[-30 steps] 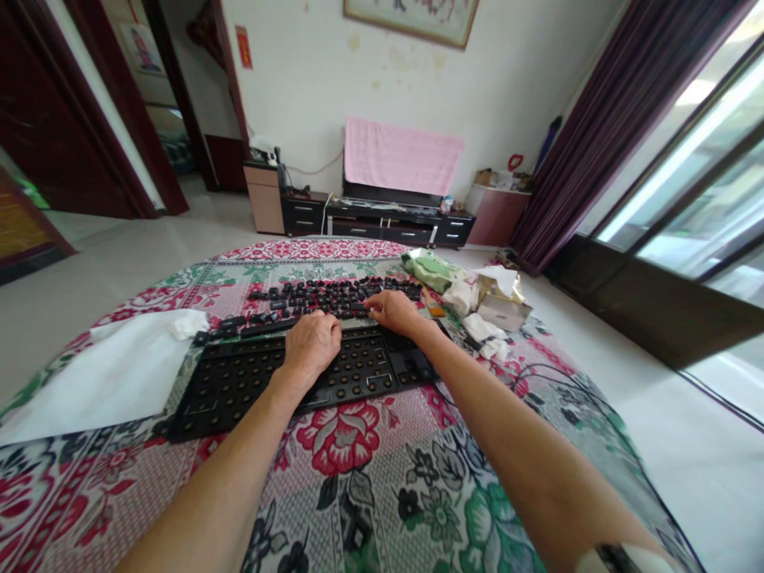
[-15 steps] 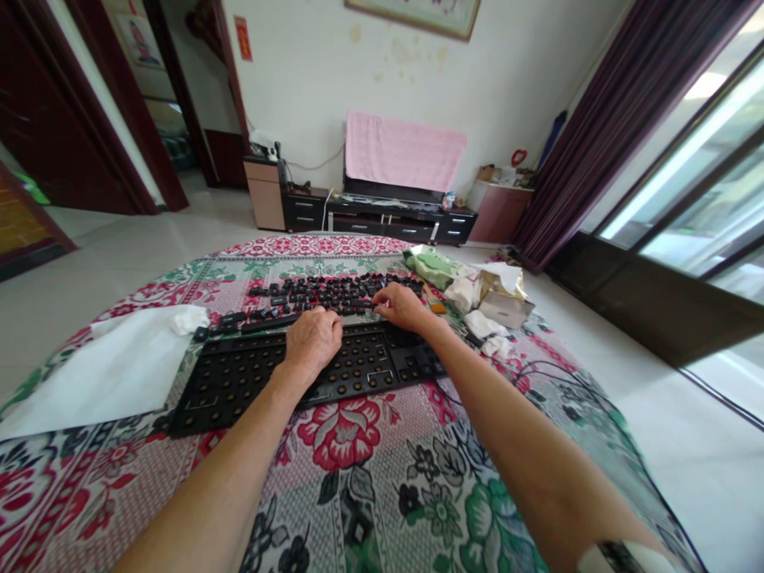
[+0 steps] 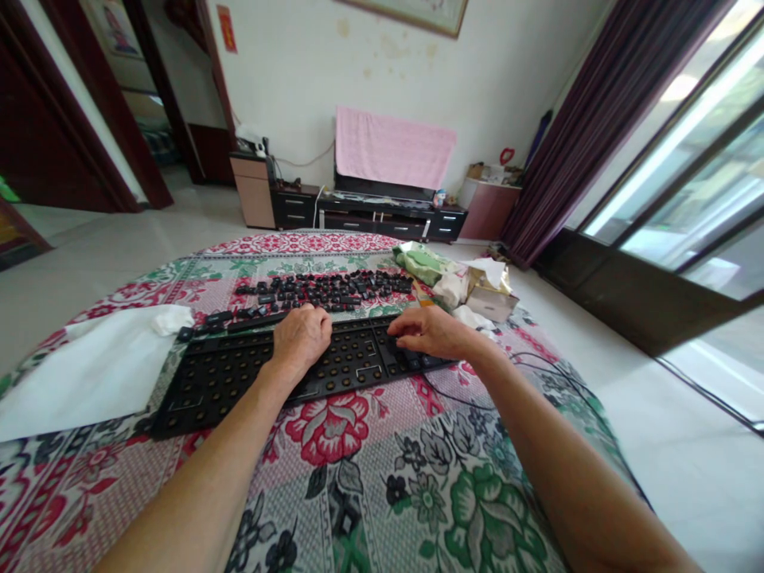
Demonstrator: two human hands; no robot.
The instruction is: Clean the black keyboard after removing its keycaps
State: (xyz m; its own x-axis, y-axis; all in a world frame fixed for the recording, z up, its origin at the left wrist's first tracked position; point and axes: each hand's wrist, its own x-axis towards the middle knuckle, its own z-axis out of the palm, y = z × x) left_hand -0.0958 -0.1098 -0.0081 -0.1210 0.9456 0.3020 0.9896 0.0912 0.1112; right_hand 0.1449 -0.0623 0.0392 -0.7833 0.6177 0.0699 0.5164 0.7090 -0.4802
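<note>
A black keyboard (image 3: 206, 390) with most of its keycaps off lies on the flowered tablecloth, rows of small round key seats showing. My left hand (image 3: 302, 337) rests on the middle of it, fingers curled closed; what they hold, if anything, is hidden. Over the number pad at the keyboard's right end is my right hand (image 3: 430, 330), its thumb and fingers bent together at the keys. Whatever is between those fingertips is too dark and small to make out. Behind the keyboard spreads a pile of loose black keycaps (image 3: 334, 288).
A white cloth (image 3: 101, 366) with a crumpled tissue (image 3: 172, 320) lies left of the keyboard. At the back right are a brush (image 3: 422, 296), a green packet (image 3: 421, 263), crumpled paper and an opened box (image 3: 493, 301). A black cable (image 3: 549, 366) trails over the table's right side.
My right hand has moved from the loose keycaps toward me and right, onto the number pad. My left hand stays on the keyboard. The view has shifted slightly.
</note>
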